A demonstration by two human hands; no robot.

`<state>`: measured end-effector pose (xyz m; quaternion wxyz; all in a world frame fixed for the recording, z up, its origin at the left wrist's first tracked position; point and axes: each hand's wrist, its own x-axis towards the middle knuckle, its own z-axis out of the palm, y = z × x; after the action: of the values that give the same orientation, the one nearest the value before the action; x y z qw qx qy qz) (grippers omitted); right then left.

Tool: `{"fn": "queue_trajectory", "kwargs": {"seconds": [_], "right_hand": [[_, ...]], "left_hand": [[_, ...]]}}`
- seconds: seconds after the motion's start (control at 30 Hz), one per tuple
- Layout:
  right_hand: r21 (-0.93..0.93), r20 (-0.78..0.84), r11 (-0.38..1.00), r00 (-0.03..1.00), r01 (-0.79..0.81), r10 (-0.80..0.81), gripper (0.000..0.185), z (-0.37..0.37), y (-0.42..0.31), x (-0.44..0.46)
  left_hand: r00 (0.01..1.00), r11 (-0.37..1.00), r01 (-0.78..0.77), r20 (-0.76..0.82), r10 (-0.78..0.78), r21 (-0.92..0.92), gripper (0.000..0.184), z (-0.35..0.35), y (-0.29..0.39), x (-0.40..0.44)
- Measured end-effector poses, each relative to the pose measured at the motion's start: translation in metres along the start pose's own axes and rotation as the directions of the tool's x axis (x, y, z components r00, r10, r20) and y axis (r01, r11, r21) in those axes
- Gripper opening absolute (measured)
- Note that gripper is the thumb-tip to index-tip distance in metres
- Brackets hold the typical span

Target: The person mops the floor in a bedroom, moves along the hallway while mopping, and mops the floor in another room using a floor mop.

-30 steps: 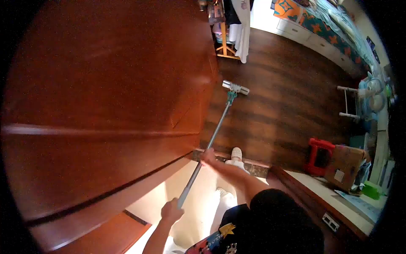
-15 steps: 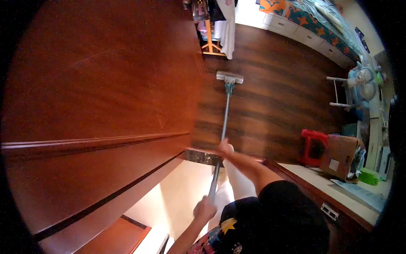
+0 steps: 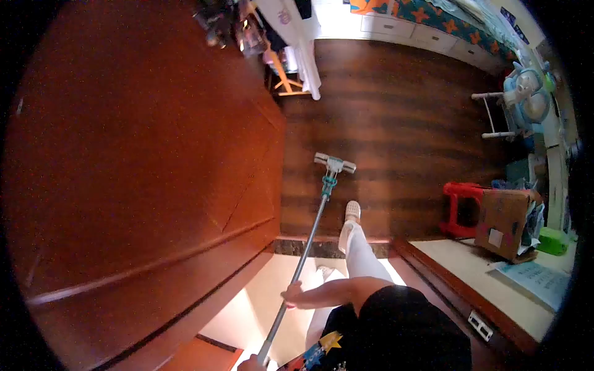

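1. The smooth reddish-brown wooden panel (image 3: 154, 142) filled the view from 8 to 11 o'clock.
2. The dark-brown striped wooden floor (image 3: 396, 123) spread from 12 to 3 o'clock.
3. The long grey-poled mop (image 3: 301, 263), with a pale crosswise head and a teal joint, slanted from 1 towards 7 o'clock. Its head rested on the floor just above the centre; its pole crossed over the dark speckled sill strip (image 3: 322, 249).
4. The brown cardboard box (image 3: 503, 216) stood between 3 and 4 o'clock, just beside the red plastic frame (image 3: 451, 210).
5. The white perforated shoe (image 3: 352, 210), near 4 o'clock, was planted close below the mop head, apart from it.
6. The right hand (image 3: 291, 295), at 6 o'clock, was curled round the middle of the pole.
7. The left hand (image 3: 250, 364), near 7 o'clock, met the pole's near end; the lower edge cut it off, so how far its fingers were closed could not be told.
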<state>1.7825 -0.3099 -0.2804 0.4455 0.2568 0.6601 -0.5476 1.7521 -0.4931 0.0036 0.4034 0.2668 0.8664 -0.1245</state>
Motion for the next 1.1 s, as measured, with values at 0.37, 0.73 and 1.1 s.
{"fn": "queue_trajectory", "kwargs": {"seconds": [0.37,0.73,1.1], "right_hand": [[0.708,-0.699,0.436,0.466,0.555,0.542,0.037,-0.501,0.154,-0.027],[-0.83,-0.307,0.552,0.893,-0.08,-0.331,0.026,-0.459,0.126,-0.013],[0.984,-0.09,0.172,0.959,0.045,0.267,0.014,-0.532,0.035,-0.035]], "left_hand": [[0.967,0.966,-0.248,0.039,0.252,-0.077,0.031,-0.148,0.393,0.309],[0.98,0.994,-0.098,0.179,0.088,0.048,0.036,-0.186,0.369,0.266],[0.98,0.981,-0.121,0.178,0.094,0.15,0.029,-0.286,0.32,0.295]]}}
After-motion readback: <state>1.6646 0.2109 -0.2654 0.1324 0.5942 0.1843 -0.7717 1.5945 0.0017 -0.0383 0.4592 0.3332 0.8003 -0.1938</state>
